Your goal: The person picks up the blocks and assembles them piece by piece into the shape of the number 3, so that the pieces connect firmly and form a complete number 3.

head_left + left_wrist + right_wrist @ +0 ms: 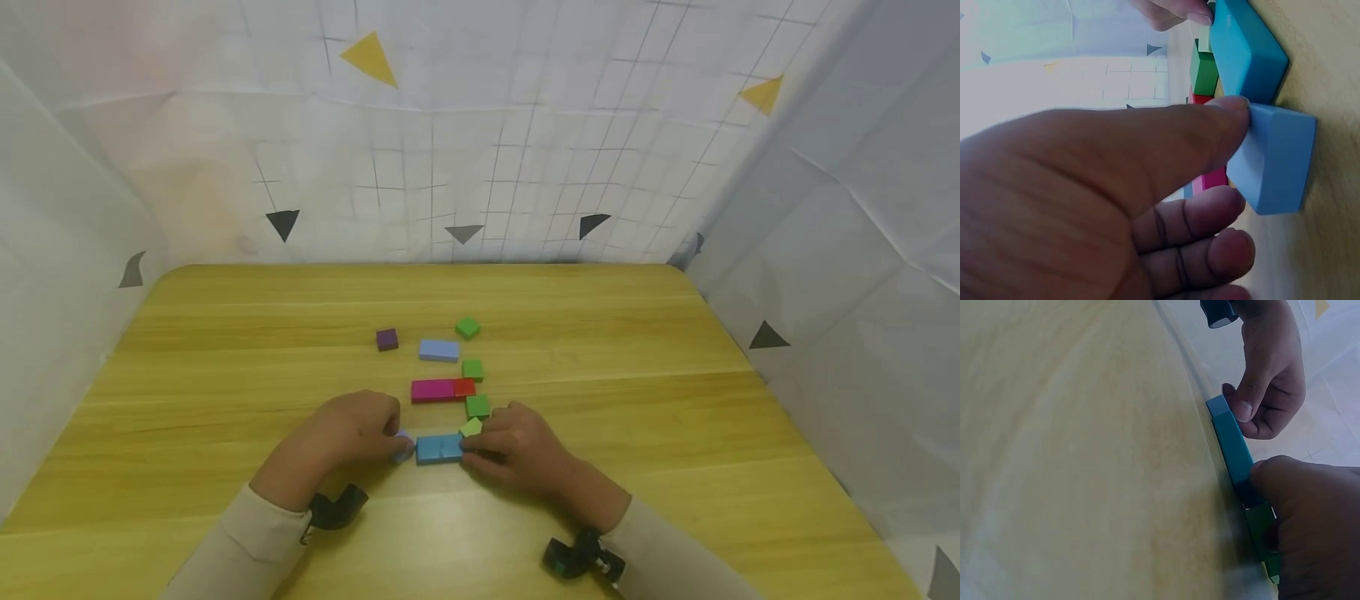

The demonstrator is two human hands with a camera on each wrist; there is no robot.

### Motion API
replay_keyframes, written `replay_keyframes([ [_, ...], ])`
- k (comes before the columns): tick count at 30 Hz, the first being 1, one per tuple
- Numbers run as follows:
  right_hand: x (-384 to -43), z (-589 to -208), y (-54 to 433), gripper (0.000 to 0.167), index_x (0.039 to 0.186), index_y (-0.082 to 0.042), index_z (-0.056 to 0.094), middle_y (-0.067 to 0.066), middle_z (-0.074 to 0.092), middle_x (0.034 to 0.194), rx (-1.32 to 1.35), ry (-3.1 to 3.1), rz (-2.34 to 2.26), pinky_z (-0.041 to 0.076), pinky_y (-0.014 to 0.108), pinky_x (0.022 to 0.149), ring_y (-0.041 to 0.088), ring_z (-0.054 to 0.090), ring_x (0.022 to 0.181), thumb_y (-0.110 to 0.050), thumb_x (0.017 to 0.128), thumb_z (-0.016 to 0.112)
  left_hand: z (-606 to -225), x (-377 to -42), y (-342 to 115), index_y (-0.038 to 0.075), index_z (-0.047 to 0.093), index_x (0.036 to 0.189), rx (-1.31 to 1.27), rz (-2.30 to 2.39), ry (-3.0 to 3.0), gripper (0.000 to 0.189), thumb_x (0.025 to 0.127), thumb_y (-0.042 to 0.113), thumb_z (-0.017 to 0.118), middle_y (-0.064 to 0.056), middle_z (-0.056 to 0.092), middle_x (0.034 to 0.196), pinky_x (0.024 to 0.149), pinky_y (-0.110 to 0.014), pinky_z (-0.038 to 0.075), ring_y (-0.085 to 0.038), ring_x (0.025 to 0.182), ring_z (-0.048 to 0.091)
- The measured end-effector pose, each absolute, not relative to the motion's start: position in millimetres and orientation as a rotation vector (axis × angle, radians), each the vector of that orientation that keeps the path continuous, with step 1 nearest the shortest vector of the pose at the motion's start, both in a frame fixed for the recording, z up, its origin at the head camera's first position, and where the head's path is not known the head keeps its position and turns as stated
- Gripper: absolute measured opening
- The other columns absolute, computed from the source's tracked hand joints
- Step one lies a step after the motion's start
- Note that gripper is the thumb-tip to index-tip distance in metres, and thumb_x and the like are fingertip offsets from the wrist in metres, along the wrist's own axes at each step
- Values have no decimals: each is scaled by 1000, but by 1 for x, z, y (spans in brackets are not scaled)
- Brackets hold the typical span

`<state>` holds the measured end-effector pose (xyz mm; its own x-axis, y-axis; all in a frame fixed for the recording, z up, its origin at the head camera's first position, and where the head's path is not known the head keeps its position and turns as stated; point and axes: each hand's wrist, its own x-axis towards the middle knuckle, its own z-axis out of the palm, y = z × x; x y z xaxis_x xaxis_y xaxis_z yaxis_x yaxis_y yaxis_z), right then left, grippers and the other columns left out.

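A light blue block [1285, 162] lies at the left end of a longer blue block [439, 449]. My left hand [356, 429] pinches the light blue block, its thumb at the block's corner in the left wrist view; the index finger is hidden there. On the blue block's right end are the thumb and fingers of my right hand [525, 450], gripping it. A light green block [470, 427] sits beside those fingers, partly covered. Behind it come a green block [477, 407], then a magenta block [432, 390] with a red block [464, 387] at its right end.
Farther back on the wooden table [645, 400] are another green block [472, 370], a periwinkle block [438, 350], a dark purple block [387, 339] and a green block turned cornerwise [468, 327]. White sheeting [420, 158] hangs behind and at both sides.
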<state>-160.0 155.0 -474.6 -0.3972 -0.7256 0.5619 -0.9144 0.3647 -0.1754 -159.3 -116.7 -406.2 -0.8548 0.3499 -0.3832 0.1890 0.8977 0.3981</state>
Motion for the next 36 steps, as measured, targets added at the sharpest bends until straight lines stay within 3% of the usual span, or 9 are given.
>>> replay_keyframes([
  [11,-163,-480,156,22,101,-17,76,-12,64,75,1427,-2197,744,34,17,61,2,44,63,-30,83,79,-409,-165,-119,15,63,95,325,555,2671,29,92,43,68,1,60,78,60,-32,45,-18,69,55],
  [21,-165,-481,157,21,103,-11,75,-7,60,74,1334,-2182,895,41,16,61,6,49,66,-23,85,76,-423,-175,-128,20,64,105,404,668,2708,24,92,41,68,4,60,85,69,-32,48,-17,77,55],
  [28,-168,-480,157,18,98,-8,74,-4,58,71,1318,-2127,1025,40,14,59,11,49,62,-12,80,79,-437,-182,-138,21,64,106,458,812,2728,22,93,39,67,6,61,89,76,-34,50,-15,83,56],
  [36,-171,-484,160,16,98,-9,73,-4,59,73,1279,-2122,1102,41,13,59,12,51,63,-12,83,76,-449,-187,-145,20,65,108,506,930,2741,24,93,39,69,9,64,91,79,-34,51,-12,84,58],
])
